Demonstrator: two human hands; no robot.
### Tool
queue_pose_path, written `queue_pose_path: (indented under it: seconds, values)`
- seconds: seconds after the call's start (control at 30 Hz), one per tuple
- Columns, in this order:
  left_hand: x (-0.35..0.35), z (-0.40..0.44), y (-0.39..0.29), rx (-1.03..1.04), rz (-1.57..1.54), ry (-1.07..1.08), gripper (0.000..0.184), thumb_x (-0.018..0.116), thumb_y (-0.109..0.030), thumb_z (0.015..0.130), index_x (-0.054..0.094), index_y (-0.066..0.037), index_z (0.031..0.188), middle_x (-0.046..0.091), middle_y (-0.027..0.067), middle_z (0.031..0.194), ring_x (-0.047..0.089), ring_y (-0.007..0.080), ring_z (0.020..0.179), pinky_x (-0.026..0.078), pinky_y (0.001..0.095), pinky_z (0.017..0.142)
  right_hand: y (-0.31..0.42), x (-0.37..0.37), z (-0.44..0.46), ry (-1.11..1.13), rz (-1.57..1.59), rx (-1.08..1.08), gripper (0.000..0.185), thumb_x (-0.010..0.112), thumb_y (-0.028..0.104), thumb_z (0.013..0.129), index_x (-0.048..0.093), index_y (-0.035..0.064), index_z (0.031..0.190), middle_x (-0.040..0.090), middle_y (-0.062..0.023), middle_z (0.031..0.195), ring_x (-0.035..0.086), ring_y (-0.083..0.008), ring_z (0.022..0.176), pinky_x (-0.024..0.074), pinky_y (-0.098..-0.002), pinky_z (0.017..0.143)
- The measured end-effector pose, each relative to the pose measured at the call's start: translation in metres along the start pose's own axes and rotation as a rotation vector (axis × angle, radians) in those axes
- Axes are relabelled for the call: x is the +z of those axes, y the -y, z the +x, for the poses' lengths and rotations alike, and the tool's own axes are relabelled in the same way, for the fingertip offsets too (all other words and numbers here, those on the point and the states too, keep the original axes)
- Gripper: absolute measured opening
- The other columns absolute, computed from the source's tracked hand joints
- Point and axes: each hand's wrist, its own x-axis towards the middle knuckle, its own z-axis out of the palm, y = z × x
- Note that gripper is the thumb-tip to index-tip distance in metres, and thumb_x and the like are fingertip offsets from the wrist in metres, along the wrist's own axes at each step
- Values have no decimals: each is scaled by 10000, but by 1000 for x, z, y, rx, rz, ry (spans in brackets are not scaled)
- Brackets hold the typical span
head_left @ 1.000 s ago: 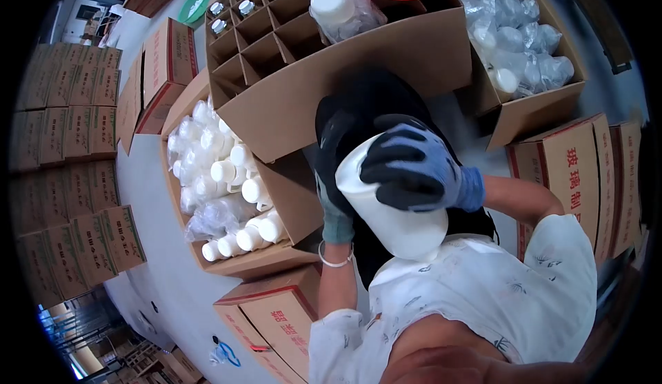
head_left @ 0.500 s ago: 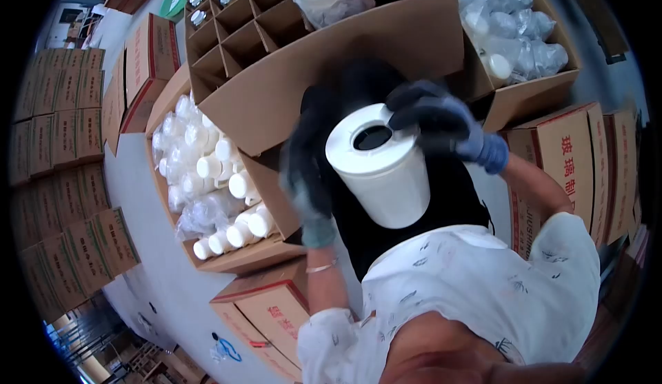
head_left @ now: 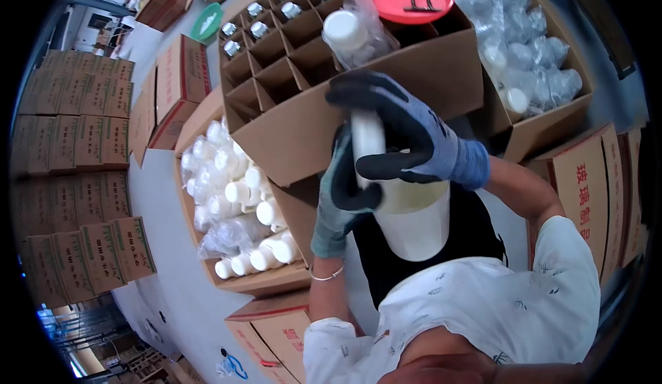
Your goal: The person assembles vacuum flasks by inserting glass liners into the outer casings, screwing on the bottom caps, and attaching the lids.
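A white tub (head_left: 414,229) sits upright or slightly tilted against the person's dark trousers (head_left: 476,229), just above the shirt (head_left: 476,301). Its wall is smooth, plain and opaque, narrowing a little toward a rounded base; the mouth is uncovered on the near side, and the inside looks pale yellowish. A matching white lid (head_left: 367,139), thick and turned nearly edge-on, stands beside the mouth; whether the 2 touch cannot be told. The right hand (head_left: 414,132), in a blue and black glove, pinches this lid between curled fingers and thumb. The left hand (head_left: 345,194), in a grey-green and black glove, is bent close by the lid's lower end; its grip is partly hidden, so I cannot tell what it holds.
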Motion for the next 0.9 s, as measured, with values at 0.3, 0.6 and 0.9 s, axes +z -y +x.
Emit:
queue_pose_path:
  seconds: [0.3, 0.6, 0.9]
  values:
    - [9, 36, 64, 314, 92, -539, 674, 699, -287, 829, 413, -83, 1404, 431, 166, 1410, 409, 372, 1302, 350, 439, 1084, -55, 19, 58, 98, 100, 21, 568, 685, 138, 820, 470, 77, 1342, 555, -177, 1230, 559, -288, 1096, 443, -398, 975]
    - [10, 88, 52, 301, 676, -530, 541, 706, -177, 783, 555, -134, 1302, 348, 186, 1465, 273, 482, 1349, 218, 616, 1096, -147, 28, 153, 364, -41, 459, 608, 688, 496, 797, 584, 33, 1177, 654, -181, 1055, 653, -291, 911, 509, -370, 823]
    - [-6, 101, 70, 228, 509, -355, 449, 654, -157, 812, 597, -53, 1245, 572, 154, 1265, 497, 369, 1214, 335, 506, 1072, -268, 29, 264, 402, -731, 82, 350, 653, 421, 841, 648, 93, 962, 655, -129, 896, 662, -284, 853, 537, -385, 774]
